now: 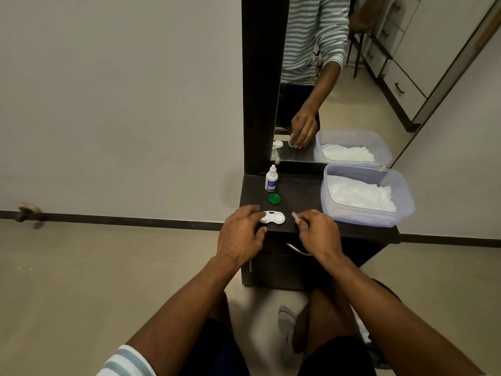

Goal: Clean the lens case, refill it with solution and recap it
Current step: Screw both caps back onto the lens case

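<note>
Two hands worked at the near edge of the dark cabinet top [303,194]. The left hand [240,236] lay palm down with its fingers curled around the left end of the white lens case [273,217], holding it down against the surface; thumb and fingertips touched the left well. The case sat between the two hands, flat on the top, both wells uncapped, and something dark showed in the left well. The right hand [320,233] hovered just beside the case's right end, pinching a small pale thing [295,216] between thumb and fingers; what it was could not be told. Just beyond the hands lay a green cap [274,198], apart from the case, and farther back stood the white solution bottle [271,179], upright, its cap on. Beyond the right hand sat a clear plastic tub [379,215] holding white tissue [360,192]. Behind it all, the mirror [352,77] showed a striped sleeve and one hand reaching down.
</note>
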